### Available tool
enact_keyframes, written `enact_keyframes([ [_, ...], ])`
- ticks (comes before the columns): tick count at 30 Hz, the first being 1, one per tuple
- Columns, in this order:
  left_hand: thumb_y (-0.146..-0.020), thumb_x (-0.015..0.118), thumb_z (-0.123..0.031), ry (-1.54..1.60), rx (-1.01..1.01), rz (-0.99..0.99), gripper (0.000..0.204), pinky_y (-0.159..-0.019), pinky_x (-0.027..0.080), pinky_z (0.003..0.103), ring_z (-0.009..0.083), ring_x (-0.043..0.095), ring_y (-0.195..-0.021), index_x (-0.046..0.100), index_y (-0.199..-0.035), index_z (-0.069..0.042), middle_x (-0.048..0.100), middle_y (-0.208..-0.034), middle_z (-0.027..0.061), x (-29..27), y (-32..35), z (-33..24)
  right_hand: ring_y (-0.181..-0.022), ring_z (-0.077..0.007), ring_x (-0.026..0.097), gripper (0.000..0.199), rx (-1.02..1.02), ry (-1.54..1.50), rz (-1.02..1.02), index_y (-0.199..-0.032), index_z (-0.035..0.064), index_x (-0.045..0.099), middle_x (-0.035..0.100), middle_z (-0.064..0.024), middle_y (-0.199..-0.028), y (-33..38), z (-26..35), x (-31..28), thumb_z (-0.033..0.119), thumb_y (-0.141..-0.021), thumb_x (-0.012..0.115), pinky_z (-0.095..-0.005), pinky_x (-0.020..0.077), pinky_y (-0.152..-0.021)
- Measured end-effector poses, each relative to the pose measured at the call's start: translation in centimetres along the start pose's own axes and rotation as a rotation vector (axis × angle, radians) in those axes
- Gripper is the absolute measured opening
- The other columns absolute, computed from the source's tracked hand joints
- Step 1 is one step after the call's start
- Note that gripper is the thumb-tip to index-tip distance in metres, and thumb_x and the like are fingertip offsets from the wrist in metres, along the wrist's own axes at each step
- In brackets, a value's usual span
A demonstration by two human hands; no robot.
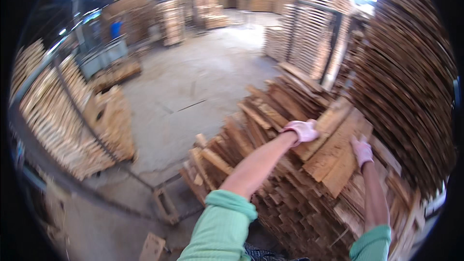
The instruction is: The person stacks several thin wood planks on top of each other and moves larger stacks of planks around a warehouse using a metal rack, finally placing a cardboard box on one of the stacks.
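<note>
Can see a flat brown wooden board [341, 170] atop stacked brown lumber [299, 208], pointing lengthwise away and rightward. Lies against the loosely spread, pink-gloved right hand [361, 151], right of the bent, pink-gloved left hand [301, 131]; cannot tell whether pinching.

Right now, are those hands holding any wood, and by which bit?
The left hand touches a board near its left edge; the right hand touches another board near its right edge. Whether either board is held can't be told.

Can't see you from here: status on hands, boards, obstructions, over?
Gloved left hand at left edge of top boards, gloved right hand at right edge. Boards atop the pile. No obstruction seen at the boards; tall wood stack close on right.
</note>
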State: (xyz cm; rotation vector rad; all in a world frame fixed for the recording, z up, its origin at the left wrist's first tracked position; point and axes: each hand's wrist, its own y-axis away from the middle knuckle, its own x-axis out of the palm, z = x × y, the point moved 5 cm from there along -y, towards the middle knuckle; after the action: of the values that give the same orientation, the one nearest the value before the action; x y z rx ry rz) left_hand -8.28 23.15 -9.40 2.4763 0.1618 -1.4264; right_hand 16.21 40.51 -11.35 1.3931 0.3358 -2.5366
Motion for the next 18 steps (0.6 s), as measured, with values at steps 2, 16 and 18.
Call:
enact_keyframes([
  [2,-0.097,0.043,-0.057,0.077,-0.065,0.068,0.082,-0.11,0.043,0.044,0.0357,0.05,-0.138,0.024,-0.16,-0.008,0.043,-0.155,0.0231,-1.8,-1.2,1.9,-0.134,-0.049,0.047,0.087,-0.03,-0.029,-0.01,-0.153,0.0052,0.039,0.046,-0.038,-0.144,-1.8,2.4,2.1,0.061,-0.09,0.059,-0.0478,0.04,-0.111],
  [16,-0.092,0.048,-0.064,0.095,-0.2,0.021,0.094,-0.12,0.031,0.039,0.0339,0.035,-0.148,0.027,-0.158,-0.002,0.032,-0.162,0.0212,-3.2,0.2,1.2,-0.133,-0.0495,0.046,0.085,-0.12,-0.141,0.037,-0.151,0.0008,0.039,0.049,-0.0383,-0.14,-4.4,3.9,2.9,0.044,-0.084,0.07,-0.0461,0.0394,-0.111],
  [18,-0.092,0.046,-0.065,0.075,-0.218,-0.023,0.094,-0.119,0.033,0.04,0.0341,0.037,-0.147,0.028,-0.158,-0.002,0.034,-0.161,0.0208,-3.5,0.9,1.3,-0.133,-0.0497,0.046,0.086,-0.122,-0.141,0.034,-0.153,0.0014,0.037,0.046,-0.0387,-0.142,-3.0,5.3,2.0,0.045,-0.086,0.069,-0.0453,0.0378,-0.112],
])
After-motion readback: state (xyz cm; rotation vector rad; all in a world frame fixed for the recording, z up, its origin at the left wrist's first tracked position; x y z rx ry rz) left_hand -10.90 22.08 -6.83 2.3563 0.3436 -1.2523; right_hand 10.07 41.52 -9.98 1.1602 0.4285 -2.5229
